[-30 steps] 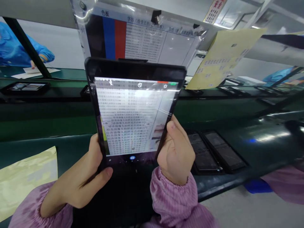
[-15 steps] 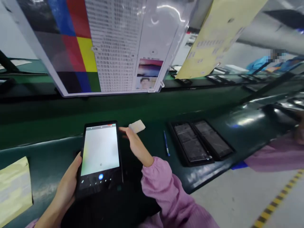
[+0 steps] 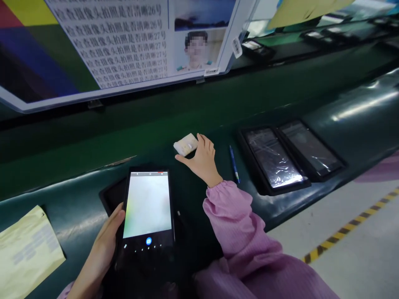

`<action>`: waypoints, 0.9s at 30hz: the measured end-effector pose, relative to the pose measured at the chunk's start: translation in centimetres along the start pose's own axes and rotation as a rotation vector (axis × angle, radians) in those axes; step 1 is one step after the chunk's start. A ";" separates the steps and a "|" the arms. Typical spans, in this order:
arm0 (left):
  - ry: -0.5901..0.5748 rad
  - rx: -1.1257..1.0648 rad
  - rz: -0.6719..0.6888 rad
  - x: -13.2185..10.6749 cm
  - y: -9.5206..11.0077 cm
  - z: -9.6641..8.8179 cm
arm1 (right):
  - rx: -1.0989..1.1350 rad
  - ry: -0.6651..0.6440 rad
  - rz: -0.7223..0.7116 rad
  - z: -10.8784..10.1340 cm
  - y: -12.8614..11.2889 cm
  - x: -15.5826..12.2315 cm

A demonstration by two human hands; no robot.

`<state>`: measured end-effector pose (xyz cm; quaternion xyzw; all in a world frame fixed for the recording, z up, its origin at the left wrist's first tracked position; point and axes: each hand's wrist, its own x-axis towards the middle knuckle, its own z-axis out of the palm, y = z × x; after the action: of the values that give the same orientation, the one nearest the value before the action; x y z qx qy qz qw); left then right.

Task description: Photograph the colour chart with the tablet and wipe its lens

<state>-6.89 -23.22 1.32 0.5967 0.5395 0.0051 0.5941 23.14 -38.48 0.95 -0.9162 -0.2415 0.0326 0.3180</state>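
On green bench, right hand [image 3: 202, 160] now pinching white pad [image 3: 185, 144]; left hand [image 3: 107, 238] still gripping tablet [image 3: 148, 207].

Bright overhead light streaks glare across the glossy green bench [image 3: 358, 104]; right of it, edges bow wide-angle, and the tablet screen [image 3: 148, 205] is washed out.

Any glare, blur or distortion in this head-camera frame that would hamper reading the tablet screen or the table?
Head view: the tablet in the left hand shows a washed-out, whitish screen with no legible content. Overhead lights streak glare across the green table and the wrapped tablets. Wide-angle bending curves the table edge. The right hand on the white pad is sharp.
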 end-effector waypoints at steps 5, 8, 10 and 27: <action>-0.159 0.025 0.037 -0.9 1.8 -0.1 | 0.026 0.039 -0.076 0.0 0.3 0.2; -0.198 0.062 0.047 -1.2 2.2 -0.3 | 0.172 0.050 -0.213 -0.2 0.2 0.2; -0.163 0.069 0.065 -1.2 2.2 -0.3 | 0.254 0.012 -0.318 -0.4 0.0 0.1; -0.289 -0.044 0.202 -0.4 1.5 0.0 | 0.228 -0.040 -0.677 0.0 -0.3 -0.4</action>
<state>-6.09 -23.01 2.64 0.6293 0.3856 -0.0094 0.6747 22.64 -38.49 1.07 -0.7420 -0.5325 -0.0300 0.4061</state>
